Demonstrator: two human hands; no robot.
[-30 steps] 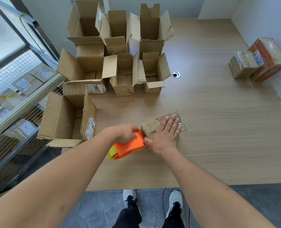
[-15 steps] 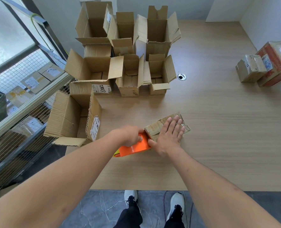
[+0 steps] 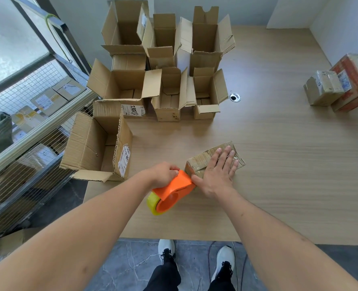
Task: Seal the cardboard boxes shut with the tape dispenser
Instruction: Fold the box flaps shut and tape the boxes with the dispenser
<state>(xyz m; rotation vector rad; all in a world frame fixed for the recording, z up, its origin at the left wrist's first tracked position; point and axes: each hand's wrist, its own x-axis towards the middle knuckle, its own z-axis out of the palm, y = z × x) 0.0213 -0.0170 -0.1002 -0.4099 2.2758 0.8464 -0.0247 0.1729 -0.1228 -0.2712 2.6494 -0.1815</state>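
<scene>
Since a moment ago, the orange tape dispenser (image 3: 174, 191) has been tipped back by the left hand (image 3: 165, 172), which clenches it. A small closed box (image 3: 203, 160) near the bench (image 3: 278, 164) front is pressed by the flat right hand (image 3: 218, 173). Labels are unreadable.

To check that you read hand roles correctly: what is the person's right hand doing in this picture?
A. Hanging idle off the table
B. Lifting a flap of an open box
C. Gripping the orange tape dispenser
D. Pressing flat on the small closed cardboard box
D: the right hand lies with straight fingers on top of the small closed cardboard box, while the left hand grips the orange tape dispenser.
</scene>
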